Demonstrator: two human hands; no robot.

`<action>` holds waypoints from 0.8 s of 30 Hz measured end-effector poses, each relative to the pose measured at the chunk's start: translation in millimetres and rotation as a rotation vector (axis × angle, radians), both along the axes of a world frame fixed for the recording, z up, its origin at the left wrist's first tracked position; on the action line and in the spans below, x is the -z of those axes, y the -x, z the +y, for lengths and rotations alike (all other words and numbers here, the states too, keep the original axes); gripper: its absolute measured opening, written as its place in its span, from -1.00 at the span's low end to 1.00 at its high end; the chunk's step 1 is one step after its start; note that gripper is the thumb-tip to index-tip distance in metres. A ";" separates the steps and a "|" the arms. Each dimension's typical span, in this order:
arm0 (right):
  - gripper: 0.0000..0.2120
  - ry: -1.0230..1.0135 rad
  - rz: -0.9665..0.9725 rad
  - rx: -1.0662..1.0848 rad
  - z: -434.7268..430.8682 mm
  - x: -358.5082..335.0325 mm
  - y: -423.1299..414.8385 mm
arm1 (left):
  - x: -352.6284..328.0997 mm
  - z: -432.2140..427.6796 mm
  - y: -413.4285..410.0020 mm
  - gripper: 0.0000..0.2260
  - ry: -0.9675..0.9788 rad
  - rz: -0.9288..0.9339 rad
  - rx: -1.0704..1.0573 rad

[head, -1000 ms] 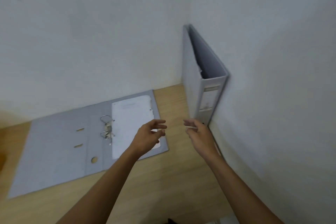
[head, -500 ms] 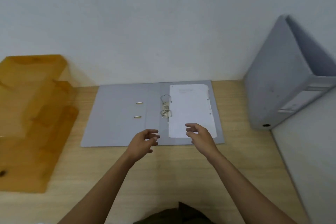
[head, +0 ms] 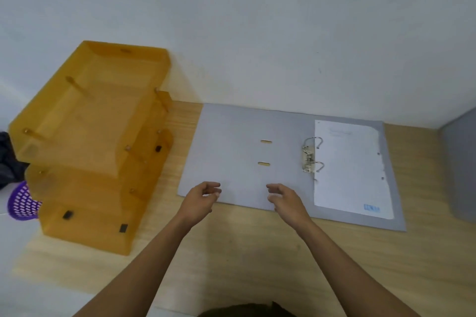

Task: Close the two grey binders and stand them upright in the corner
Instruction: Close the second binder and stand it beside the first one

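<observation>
- Binder lies flat and wide open on the tabletop, near edge under both hands.
- Left hand hovers at that edge, grip loosely spread, empty.
- Right hand alongside, fingers curled apart, holding nothing.
- White sheet rests beside the rings.
- Second grey binder stands far right.
- Orange trays stacked left, by the wall.

An office desk set into a bare white corner: a pale wood worktop carries stacked amber letter trays at 9 o'clock and an open grey binder with paper at 1 o'clock.
</observation>
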State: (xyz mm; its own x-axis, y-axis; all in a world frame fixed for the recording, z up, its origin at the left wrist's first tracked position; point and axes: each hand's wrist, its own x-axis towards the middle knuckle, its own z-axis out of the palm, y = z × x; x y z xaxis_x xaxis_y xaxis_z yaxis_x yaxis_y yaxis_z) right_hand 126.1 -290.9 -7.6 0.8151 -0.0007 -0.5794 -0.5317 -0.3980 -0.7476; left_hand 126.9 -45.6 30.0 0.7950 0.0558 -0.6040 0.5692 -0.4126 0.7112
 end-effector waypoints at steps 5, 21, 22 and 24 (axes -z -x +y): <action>-0.46 0.085 -0.013 -0.237 25.7 10.5 -19.3 | 22.0 34.0 -27.2 -0.54 -0.166 0.004 0.010; -0.61 0.127 -0.031 -0.211 55.0 -13.8 -40.8 | 9.1 65.2 -86.6 -0.60 0.062 -0.040 -0.153; -0.61 0.112 -0.040 -0.208 57.1 -20.6 -45.5 | -0.8 63.7 -88.4 -0.65 0.097 -0.058 -0.098; -0.61 0.069 -0.075 -0.190 61.9 -35.6 -53.0 | -23.0 56.3 -89.9 -0.74 0.138 -0.094 0.000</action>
